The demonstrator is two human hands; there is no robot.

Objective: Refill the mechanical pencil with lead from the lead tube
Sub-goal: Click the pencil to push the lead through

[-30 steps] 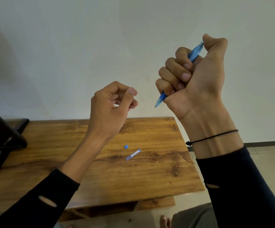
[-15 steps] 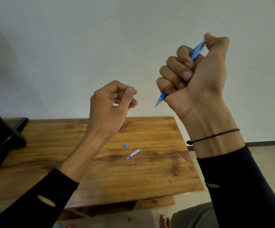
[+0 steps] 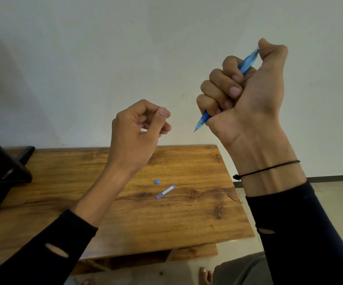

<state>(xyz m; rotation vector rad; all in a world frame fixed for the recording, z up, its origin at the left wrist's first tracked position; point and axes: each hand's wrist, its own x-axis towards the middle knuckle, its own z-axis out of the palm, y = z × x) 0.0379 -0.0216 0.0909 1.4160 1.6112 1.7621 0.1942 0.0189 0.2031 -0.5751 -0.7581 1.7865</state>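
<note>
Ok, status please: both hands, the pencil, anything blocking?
Right hand fisted on blue plastic mechanical pencil. Left hand pinched, contents unclear. Clear lead tube on wooden table. Nothing blocking.

Both hands raised; right hand (image 3: 246, 89) fisted, thumb up top; left hand (image 3: 137, 132) loosely curled, fingertips pinched.

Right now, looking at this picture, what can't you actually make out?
- Head view: mechanical pencil barrel, wrapped by the right hand.
- Its top end, covered by the thumb.
- Anything pinched in the left hand: curled fingers hide it.
- Lead tube contents: too small.
- Dark stand: cut off at left.
</note>
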